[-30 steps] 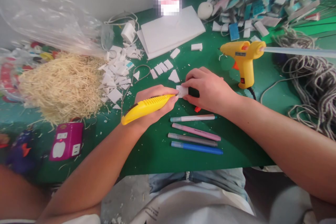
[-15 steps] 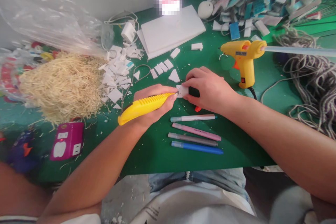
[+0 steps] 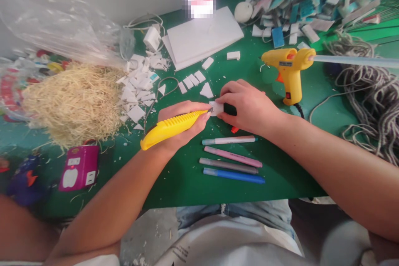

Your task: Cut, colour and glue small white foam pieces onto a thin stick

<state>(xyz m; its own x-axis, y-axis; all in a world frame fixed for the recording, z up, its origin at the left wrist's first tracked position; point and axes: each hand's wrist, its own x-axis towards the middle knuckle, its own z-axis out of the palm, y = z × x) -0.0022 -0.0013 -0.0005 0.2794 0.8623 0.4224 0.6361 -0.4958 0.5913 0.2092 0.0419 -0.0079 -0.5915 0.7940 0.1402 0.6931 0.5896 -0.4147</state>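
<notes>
A yellow utility knife (image 3: 174, 128) lies in the closed grip of my left hand (image 3: 183, 126), its blade tip at a small white foam-board piece (image 3: 217, 109). My right hand (image 3: 241, 102) pinches that piece by its right end between thumb and fingers. Just beyond my hands lie several cut white pieces (image 3: 190, 80) and an irregular white scrap (image 3: 206, 90). A small red-orange bit (image 3: 235, 129) shows under my right hand. Nearer to me several markers rest side by side, among them a pink marker (image 3: 233, 156) and a blue marker (image 3: 234, 175).
At right stands a yellow glue gun (image 3: 288, 70) with a clear stick, beside grey yarn (image 3: 370, 95). White sheets (image 3: 204, 39) lie at the back. Left are white scraps (image 3: 139, 87), straw-like shreds (image 3: 75, 102) and a magenta box (image 3: 79, 167). Blue and white offcuts (image 3: 299, 8) heap at back right.
The knife tip has shifted very slightly on the white piece, with more of the blade showing. My right hand keeps its hold, and the things around stay in place.
</notes>
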